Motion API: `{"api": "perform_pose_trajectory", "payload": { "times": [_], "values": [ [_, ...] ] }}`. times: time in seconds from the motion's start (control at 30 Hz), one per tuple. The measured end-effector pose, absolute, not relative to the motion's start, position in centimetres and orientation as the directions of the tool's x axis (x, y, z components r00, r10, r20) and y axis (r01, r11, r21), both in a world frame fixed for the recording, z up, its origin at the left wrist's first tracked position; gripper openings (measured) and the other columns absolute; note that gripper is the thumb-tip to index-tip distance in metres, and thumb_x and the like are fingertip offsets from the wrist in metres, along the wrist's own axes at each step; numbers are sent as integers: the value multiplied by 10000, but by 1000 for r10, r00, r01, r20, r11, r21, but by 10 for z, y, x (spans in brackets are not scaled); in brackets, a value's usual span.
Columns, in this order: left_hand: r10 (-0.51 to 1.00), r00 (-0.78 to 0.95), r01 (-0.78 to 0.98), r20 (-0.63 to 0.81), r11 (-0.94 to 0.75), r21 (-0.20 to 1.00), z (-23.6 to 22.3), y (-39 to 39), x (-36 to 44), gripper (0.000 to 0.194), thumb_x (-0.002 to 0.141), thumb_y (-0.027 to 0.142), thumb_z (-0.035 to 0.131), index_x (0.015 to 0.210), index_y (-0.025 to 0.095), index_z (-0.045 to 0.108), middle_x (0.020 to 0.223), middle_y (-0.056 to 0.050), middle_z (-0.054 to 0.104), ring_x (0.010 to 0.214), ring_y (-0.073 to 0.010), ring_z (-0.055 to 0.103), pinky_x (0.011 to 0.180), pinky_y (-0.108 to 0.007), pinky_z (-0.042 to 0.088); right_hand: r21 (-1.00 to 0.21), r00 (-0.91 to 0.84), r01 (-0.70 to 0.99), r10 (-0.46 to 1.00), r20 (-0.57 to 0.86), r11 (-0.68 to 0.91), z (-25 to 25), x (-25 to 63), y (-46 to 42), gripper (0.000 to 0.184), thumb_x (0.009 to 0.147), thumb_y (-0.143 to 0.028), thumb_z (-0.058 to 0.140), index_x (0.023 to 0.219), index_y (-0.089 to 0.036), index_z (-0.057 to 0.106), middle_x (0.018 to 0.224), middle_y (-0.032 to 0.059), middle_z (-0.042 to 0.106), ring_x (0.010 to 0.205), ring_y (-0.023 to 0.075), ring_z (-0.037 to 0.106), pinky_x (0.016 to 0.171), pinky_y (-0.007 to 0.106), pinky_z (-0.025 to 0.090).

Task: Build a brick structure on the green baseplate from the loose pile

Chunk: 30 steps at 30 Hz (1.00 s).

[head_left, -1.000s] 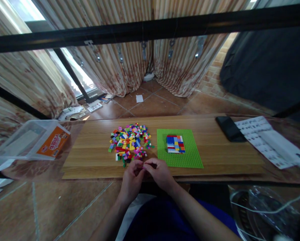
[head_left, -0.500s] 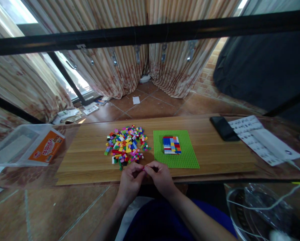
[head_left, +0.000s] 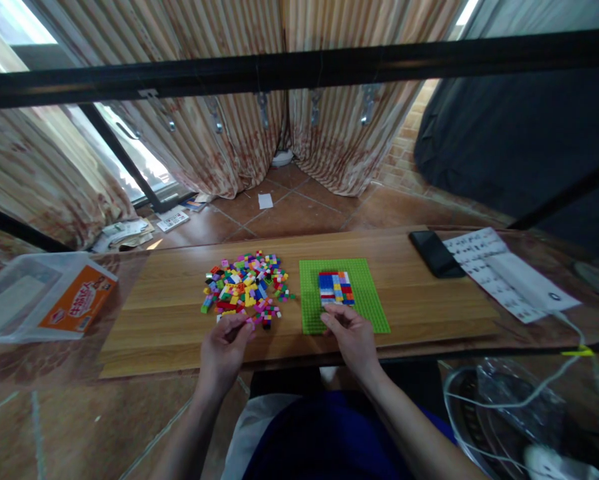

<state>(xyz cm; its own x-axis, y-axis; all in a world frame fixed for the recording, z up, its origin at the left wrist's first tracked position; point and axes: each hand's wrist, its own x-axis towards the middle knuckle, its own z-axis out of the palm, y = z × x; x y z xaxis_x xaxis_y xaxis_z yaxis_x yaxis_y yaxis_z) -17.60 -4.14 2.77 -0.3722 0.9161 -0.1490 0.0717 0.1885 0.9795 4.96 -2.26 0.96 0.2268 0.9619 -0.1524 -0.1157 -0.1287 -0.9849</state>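
Observation:
A heap of several small coloured bricks point(head_left: 244, 288) lies on the wooden board point(head_left: 169, 313). To its right is a green baseplate point(head_left: 369, 307) carrying a low block of blue, red, yellow and white bricks point(head_left: 335, 288). My left hand point(head_left: 224, 350) rests at the heap's near edge, fingers curled and pinched together; what they hold is too small to name. My right hand point(head_left: 350, 337) is over the baseplate's near edge, just below the built block, fingertips pinched on something I cannot make out.
A clear plastic box with an orange label point(head_left: 54, 297) sits at the left end. A black phone point(head_left: 435, 253) and a printed sheet point(head_left: 504, 270) lie at the right. A black bar point(head_left: 299, 67) crosses overhead. Cables and a clear bag point(head_left: 509, 413) are at lower right.
My hands were together in front of the board, pinching one small piece. They have parted: the left went to the heap's near edge, the right up onto the green baseplate.

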Motion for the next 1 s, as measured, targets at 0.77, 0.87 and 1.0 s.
{"api": "perform_pose_trajectory", "payload": {
  "times": [0.77, 0.87, 1.0],
  "values": [
    [966, -37, 730, 257, -149, 667, 17, -17, -152, 243, 860, 279, 510, 1033, 191, 656, 1041, -94, 652, 859, -192, 632, 785, -324, 521, -525, -38, 796, 889, 456, 303, -5, 96, 5, 148, 888, -274, 569, 837, -222, 698, 936, 84, 638, 906, 224, 598, 820, 380, 505],
    [981, 66, 671, 183, -179, 720, 16, -20, -125, 248, 853, 240, 503, 1044, 174, 647, 1046, -103, 650, 817, -183, 622, 762, -325, 512, -518, -45, 797, 885, 464, 312, -8, 97, 7, 137, 883, -274, 579, 834, -219, 694, 936, 84, 632, 900, 226, 592, 816, 382, 508],
    [981, 177, 609, 84, -176, 773, 12, -20, -92, 313, 824, 188, 518, 1117, 180, 629, 955, -79, 652, 788, -174, 605, 760, -321, 495, -543, -27, 780, 883, 468, 312, -8, 97, 7, 116, 877, -271, 587, 844, -222, 686, 942, 81, 630, 899, 222, 597, 830, 383, 509]
  ]
}}
